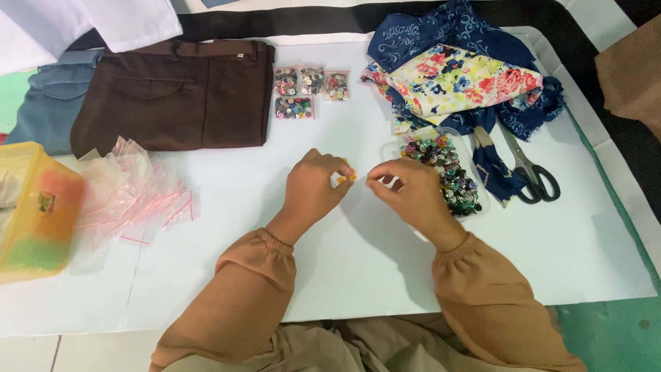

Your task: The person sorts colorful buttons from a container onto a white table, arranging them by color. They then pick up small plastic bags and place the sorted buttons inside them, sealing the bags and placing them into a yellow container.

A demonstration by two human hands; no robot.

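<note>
At the far left stands a yellow plastic box (34, 207), and just beside it a loose heap of small clear zip bags (134, 189) with red seal strips, lying below folded brown trousers (175, 93). Above the hands, four filled bags of mixed buttons (310, 89) lie close together. The left hand (313, 189) is curled, its fingertips pinched on small orange buttons (346, 178) over the white sheet (358, 255). The right hand (413, 193) hovers close beside it, thumb and forefinger drawn together; whether it grips anything I cannot tell. Just beyond it sits a clear tray of assorted buttons (451, 176), then floral fabric (461, 79) and scissors (533, 176). Working low over the sheet seems wise, so a dropped button stays near; keeping the pinch light yet firm should stop them from slipping away.
</note>
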